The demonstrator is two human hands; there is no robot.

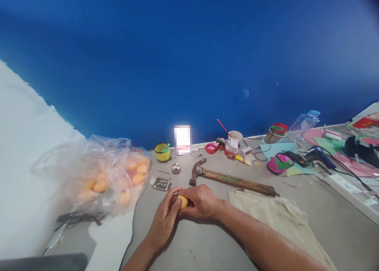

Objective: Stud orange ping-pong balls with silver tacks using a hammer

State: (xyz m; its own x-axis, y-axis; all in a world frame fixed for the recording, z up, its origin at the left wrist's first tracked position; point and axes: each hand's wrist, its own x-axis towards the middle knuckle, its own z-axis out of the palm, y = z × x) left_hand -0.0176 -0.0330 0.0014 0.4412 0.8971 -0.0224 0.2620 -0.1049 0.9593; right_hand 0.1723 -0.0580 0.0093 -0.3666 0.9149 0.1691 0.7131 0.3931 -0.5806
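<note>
Both my hands meet at the middle of the grey table around a small orange-yellow ball [182, 202]. My left hand [164, 219] pinches it from the left with its fingertips. My right hand [201, 202] is wrapped over it from the right, so most of the ball is hidden. A claw hammer [231, 179] with a worn wooden handle lies just behind my hands. A small tray of metal pieces [161, 183] sits to the left of the hammer head.
A clear plastic bag [97, 176] full of several orange balls lies at left. A beige cloth [275, 215] lies at right. Behind stand a yellow cup [162, 151], a paper cup [234, 138], a plastic bottle [303, 125], cables, coloured paper and a white power strip [346, 186].
</note>
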